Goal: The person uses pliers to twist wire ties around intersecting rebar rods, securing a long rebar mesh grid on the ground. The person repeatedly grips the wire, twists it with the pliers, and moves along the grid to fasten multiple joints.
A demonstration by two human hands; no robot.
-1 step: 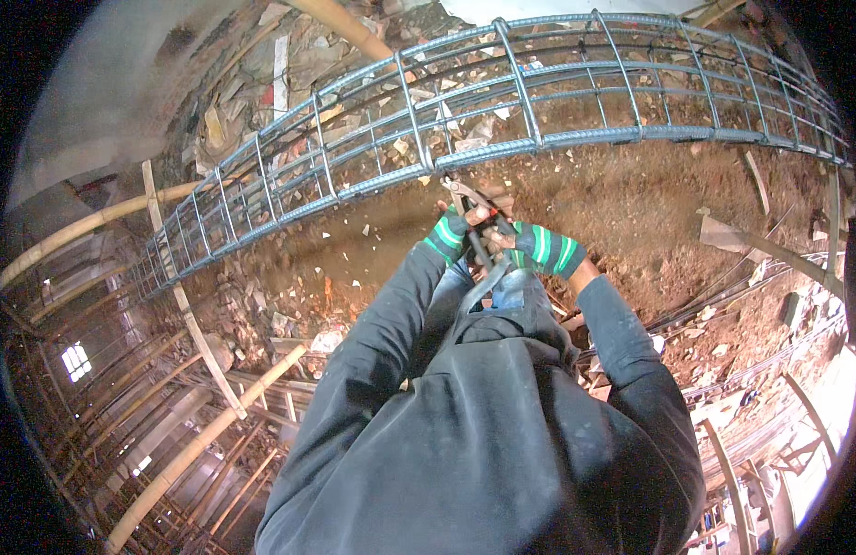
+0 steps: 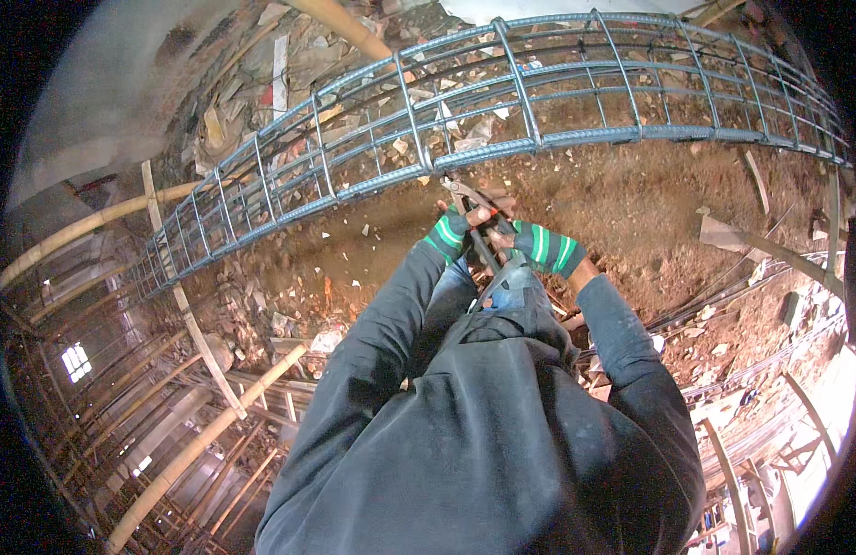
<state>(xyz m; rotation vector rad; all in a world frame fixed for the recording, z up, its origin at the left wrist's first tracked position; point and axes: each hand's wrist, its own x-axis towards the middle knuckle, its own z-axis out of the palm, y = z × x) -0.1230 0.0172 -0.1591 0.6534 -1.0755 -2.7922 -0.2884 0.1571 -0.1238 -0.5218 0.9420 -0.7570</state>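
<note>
A rebar cage [image 2: 576,139] of long ribbed bars and cross stirrups spans the view in front of me. Just below its near bar I hold pincers [image 2: 457,192], their metal jaws close to the bar at a stirrup. My left hand [image 2: 467,225] wears a black and green striped fingerless glove, fingers closed around the tool. My right hand [image 2: 513,242], gloved alike, is closed at the tool's dark handles. A small orange-red spot shows between the hands. The fingers overlap, partly hiding the handles. Whether the jaws grip any wire is too small to tell.
Earth and rubble [image 2: 354,250] lie under and around the cage. A wooden batten [image 2: 206,342] and bamboo poles [image 2: 169,481] stand at the left. Another bamboo pole [image 2: 344,28] lies beyond the cage. At the right are a plank [image 2: 770,245] and thin rods [image 2: 714,296].
My hands and the pincers have shifted only very slightly. The fold of clothing below my hands has changed shape. The rebar cage has stayed in place.
</note>
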